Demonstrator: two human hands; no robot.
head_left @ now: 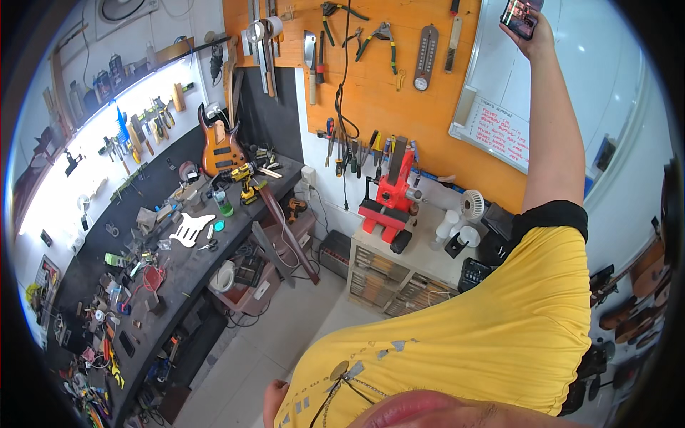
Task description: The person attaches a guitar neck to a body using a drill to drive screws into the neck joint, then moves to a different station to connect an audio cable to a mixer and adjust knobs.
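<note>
Raised high at the upper right, my right hand point(540, 37) is closed around a dark smartphone point(519, 18) whose lit screen faces back toward me. The phone is in front of a whiteboard point(492, 85) with red handwriting on it. My right arm is stretched nearly straight out of a yellow shirt with a black cuff. Low beside my body, only part of my left hand point(275, 396) shows. The yellow shirt point(457, 335) hides the rest, so its fingers cannot be made out clearly.
A dark workbench point(171, 314) cluttered with tools runs along the left, with an electric guitar body point(221, 148) at its far end. A red bench machine point(389, 200) stands on a cabinet with drawers point(378, 274). Hand tools hang on an orange board point(449, 107). Guitars point(642, 285) line the right.
</note>
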